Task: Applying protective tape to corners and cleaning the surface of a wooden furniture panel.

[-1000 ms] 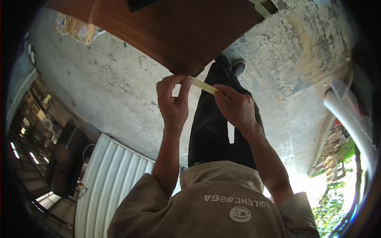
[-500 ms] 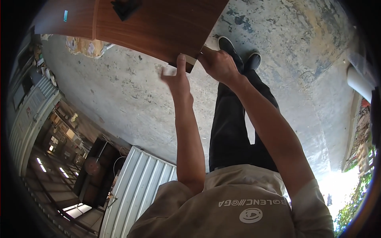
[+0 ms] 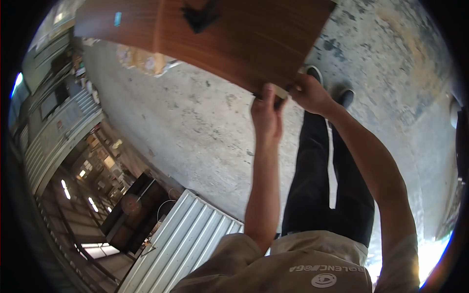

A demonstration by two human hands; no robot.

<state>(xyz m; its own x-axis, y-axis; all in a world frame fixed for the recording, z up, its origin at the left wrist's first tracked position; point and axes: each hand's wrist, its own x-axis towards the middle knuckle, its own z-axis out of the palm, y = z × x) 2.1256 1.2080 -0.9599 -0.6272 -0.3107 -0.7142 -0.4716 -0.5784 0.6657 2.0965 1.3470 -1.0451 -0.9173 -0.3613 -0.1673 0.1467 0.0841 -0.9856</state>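
A large brown wood-grain board (image 3: 234, 46) spans the top of the view, with a black arrow-like mark (image 3: 200, 17) on its face. My left hand (image 3: 266, 117) is at its near corner, the thumb laid on the top face and the fingers closed round the edge. A small pale patch (image 3: 280, 92) and a dark strip show at that corner, between my hands. Just to the right, my right hand (image 3: 314, 95) is closed, its fingertips pinched against the board's side edge. What lies in that pinch is hidden.
Under the board is a worn concrete floor (image 3: 190, 122); my shoes (image 3: 315, 74) stand just right of the corner. A wrapped tan bundle (image 3: 141, 59) lies beyond the board's left part. A corrugated white metal panel (image 3: 188, 239) stands at lower left, beside a dim workshop interior.
The board and both hands sit further right and slightly lower in view. My left fingers, spread and blurred before, have closed onto the board's edge. My right hand stays pinched at the corner.
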